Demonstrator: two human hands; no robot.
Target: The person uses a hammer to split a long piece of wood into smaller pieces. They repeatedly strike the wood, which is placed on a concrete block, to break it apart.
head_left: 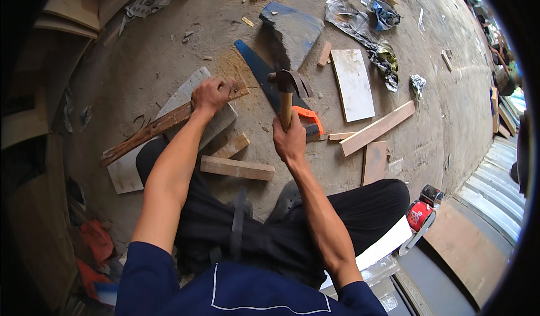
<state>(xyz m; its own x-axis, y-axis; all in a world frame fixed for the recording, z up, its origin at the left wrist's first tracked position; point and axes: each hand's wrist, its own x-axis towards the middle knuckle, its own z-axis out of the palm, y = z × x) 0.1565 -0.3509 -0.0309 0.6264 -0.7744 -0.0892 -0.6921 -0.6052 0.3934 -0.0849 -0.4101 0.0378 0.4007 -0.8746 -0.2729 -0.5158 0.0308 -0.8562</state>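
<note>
My left hand (pixel 209 96) is closed over the far end of a rough, dark-brown wooden plank (pixel 149 131). Whether its curled fingers also pinch something small cannot be made out. The plank lies slantwise across a grey concrete block (pixel 222 123). In my right hand (pixel 289 139) is a claw hammer (pixel 287 99), gripped by its wooden handle. Its dark head is raised over a handsaw (pixel 257 71) with a blue blade and an orange-and-black handle, which lies on the floor. Between my hands and my legs lie a wooden block (pixel 237 168) and a shorter offcut (pixel 232 146).
Beyond the saw sits a stone slab (pixel 295 32). To the right are a white board (pixel 352 85), a pale plank (pixel 378 127) and crumpled foil wrappers (pixel 385 57). A red can (pixel 419 216) stands beside my right knee. Wooden furniture panels (pixel 70 9) line the left.
</note>
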